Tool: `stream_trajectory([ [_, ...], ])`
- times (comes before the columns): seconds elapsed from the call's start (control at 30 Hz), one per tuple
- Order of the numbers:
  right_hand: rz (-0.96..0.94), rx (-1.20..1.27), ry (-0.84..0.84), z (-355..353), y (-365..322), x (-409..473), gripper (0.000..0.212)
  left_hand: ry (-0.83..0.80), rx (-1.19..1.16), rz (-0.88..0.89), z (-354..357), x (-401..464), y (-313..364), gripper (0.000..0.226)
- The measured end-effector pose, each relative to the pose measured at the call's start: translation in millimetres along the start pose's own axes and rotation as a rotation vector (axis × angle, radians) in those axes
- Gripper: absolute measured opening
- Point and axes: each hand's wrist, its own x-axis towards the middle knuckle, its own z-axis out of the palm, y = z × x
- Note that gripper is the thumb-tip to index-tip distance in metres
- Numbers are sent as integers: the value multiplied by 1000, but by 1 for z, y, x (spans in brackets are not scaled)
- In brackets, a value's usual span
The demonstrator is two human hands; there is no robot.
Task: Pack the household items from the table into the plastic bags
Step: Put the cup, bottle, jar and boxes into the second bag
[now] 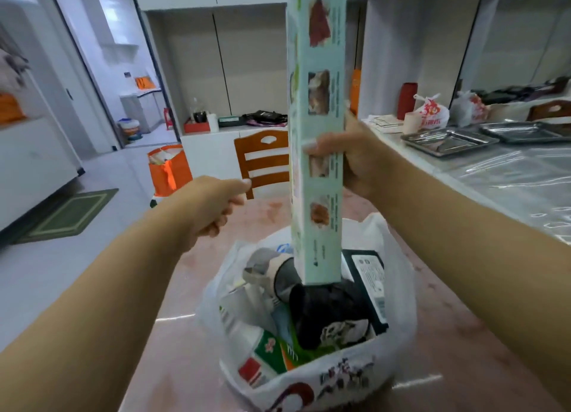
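Gripping one tall pale-green box [321,241] upright, right hand [355,161] fingers clamped round its middle; top cut off by frame. Lower end stands in one plastic bag [398,257] on the surface [463,365] (contents jumbled, uncountable). Left hand [213,207] loosely curled, empty.

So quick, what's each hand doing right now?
Left hand: loosely curled, holding nothing.
Right hand: gripping the tall green box, lower end in the plastic bag.

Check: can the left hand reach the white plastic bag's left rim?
Probably yes: the left hand is empty, above-left of the white plastic bag's rim, nothing between; the tall pale green box is further right.
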Motion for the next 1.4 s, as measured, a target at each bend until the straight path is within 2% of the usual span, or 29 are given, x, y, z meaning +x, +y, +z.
stream_trajectory([
  [0.17,28,-192,66,13,18,-31,102,-50,571,1,5,-58,-24,38],
  [0.23,36,-315,37,19,17,-37,112,-10,608,22,9,-64,-32,29],
  [0.27,46,-387,6,21,16,-39,114,12,458,25,10,-64,-35,22],
  [0.33,77,-549,-64,26,19,-45,116,8,-101,-69,6,-59,-40,14],
  [0.4,135,-706,-128,28,26,-50,119,-18,-575,-156,-5,-52,-46,18],
  [0.53,325,-991,-267,23,45,-62,123,-109,-1073,-217,-18,-49,-52,26],
  [0.6,418,-1105,-351,25,55,-71,121,-78,-1197,-213,-17,-51,-53,26],
  [0.63,418,-1173,-388,28,60,-73,118,-47,-1214,-211,-16,-51,-52,33],
  [0.7,366,-1273,-428,37,66,-75,113,3,-1160,-207,-12,-51,-48,43],
  [0.8,349,-1339,-445,44,57,-74,101,15,-1065,-225,-8,-49,-41,44],
  [0.83,351,-1374,-406,43,49,-77,95,12,-1054,-231,-7,-49,-39,44],
  [0.87,337,-1423,-290,40,40,-80,87,9,-1044,-238,-7,-48,-38,44],
  [0.93,334,-1517,190,26,23,-91,77,7,-1020,-254,-7,-46,-37,45],
  [0.97,417,-1551,447,16,17,-98,76,6,-1003,-257,-7,-44,-37,45],
  [1.0,562,-1549,611,5,16,-105,77,7,-985,-257,-7,-43,-37,45],
  [1.03,711,-1474,673,-1,17,-111,75,9,-965,-257,-7,-42,-37,44],
  [1.07,797,-1309,666,-5,21,-114,69,11,-941,-256,-8,-41,-36,43],
  [1.1,781,-1071,667,-10,29,-114,59,13,-917,-254,-7,-40,-35,42],
  [1.17,598,-519,749,-14,31,-108,39,27,-879,-235,-5,-38,-31,40],
  [1.23,403,-210,922,-31,22,-92,45,41,-850,-179,-1,-35,-22,36],
  [1.3,340,-117,959,-39,4,-76,48,52,-829,-121,-1,-28,-8,39],
  [1.4,317,-172,919,-42,-18,-55,48,43,-828,-85,-7,-14,10,46],
])
